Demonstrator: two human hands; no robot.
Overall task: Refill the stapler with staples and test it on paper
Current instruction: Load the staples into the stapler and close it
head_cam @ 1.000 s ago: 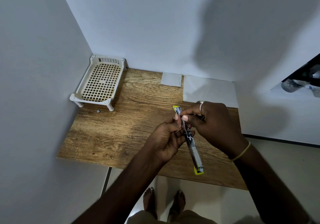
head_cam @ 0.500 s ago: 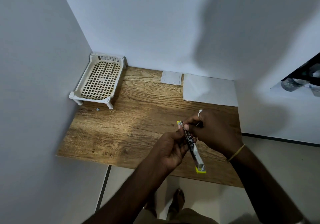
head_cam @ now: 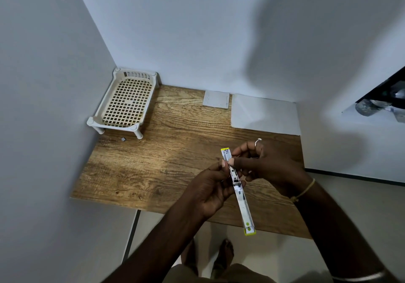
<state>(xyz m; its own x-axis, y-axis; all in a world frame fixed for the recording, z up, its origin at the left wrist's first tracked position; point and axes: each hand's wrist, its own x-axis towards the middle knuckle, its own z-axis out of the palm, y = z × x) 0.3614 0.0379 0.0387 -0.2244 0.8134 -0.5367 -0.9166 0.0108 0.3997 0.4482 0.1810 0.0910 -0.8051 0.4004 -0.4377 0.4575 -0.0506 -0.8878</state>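
Observation:
A slim white stapler (head_cam: 242, 203) with yellow-green ends is swung fully open into one long strip, held above the wooden table (head_cam: 153, 164). My left hand (head_cam: 210, 188) grips its middle near the hinge from the left. My right hand (head_cam: 269, 164) pinches the far half with thumb and fingers pressed at the metal channel. Whether staples lie between the fingertips is hidden. A white sheet of paper (head_cam: 265, 116) lies flat at the back right of the table.
A small pale card or box (head_cam: 215, 99) lies against the back wall beside the paper. A cream plastic mesh tray (head_cam: 126, 102) on short legs stands in the back left corner, with a tiny grey piece (head_cam: 123, 139) in front of it. Walls close in left and behind.
Both hands with the open stapler dipped toward me half a second ago and have since risen back; the grip looks unchanged.

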